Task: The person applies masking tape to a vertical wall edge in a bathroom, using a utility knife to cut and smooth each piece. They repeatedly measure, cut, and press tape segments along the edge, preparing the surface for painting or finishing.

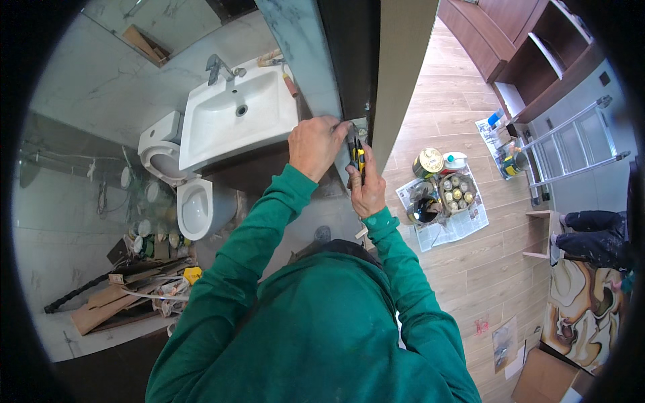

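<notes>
My right hand (368, 183) is closed around a hand tool with yellow-and-black handles (360, 160). The tool looks like pliers, but its jaws are partly hidden. Its dark tip points up beside my left fingertips. My left hand (314, 146) is closed, with thumb and fingers pinched together at the edge of the doorway; whatever they grip is hidden. Both hands are close together in front of the dark door frame (351, 60), beside a beige door panel (405, 60).
Left of my arms are a white washbasin (232, 127), a toilet (161, 161), a bidet (195, 213) and scrap boards (111, 305). At right, several cans (457, 191) stand on newspaper (457, 225). Farther right are a ladder (571, 144) and another person's legs (591, 232).
</notes>
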`<state>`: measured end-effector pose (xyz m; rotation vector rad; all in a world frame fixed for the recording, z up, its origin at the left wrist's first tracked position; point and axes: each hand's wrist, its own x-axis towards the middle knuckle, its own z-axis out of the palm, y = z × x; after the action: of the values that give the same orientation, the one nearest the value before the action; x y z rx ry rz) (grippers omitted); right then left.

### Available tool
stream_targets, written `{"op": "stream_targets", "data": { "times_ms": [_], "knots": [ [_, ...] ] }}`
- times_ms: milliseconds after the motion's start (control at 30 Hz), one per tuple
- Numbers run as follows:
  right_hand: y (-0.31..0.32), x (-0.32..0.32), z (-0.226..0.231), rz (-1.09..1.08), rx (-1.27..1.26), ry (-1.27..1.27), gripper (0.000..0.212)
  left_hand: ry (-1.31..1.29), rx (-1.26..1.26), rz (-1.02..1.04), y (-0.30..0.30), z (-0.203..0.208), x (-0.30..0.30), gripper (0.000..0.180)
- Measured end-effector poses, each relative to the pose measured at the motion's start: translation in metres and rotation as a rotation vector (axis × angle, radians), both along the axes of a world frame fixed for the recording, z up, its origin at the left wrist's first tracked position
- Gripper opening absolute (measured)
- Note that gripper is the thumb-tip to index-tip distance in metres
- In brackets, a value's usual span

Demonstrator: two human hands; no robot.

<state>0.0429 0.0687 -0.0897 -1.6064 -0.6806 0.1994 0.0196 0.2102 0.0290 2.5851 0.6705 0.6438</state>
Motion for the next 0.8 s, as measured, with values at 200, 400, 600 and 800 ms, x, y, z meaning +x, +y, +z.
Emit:
{"op": "stream_targets", "data": {
  "times_ms": [200, 400, 600, 800],
  "knots": [
    [0.007, 0.006, -0.011, -0.061, 0.018, -0.169, 0.059, 0.011, -0.037, 0.002, -0.001, 0.002, 0.000, 0.029],
    [0.009, 0.007, -0.011, -0.067, 0.031, -0.198, 0.058, 0.038, -0.027, -0.008, 0.001, 0.001, 0.000, 0.029],
    [0.010, 0.006, -0.012, -0.084, 0.049, -0.188, 0.056, 0.028, 0.031, -0.020, 0.004, 0.000, 0.001, 0.030],
    [0.011, 0.007, -0.011, -0.068, 0.042, -0.185, 0.054, 0.028, 0.014, -0.024, 0.005, 0.001, 0.001, 0.030]
  ]
}}
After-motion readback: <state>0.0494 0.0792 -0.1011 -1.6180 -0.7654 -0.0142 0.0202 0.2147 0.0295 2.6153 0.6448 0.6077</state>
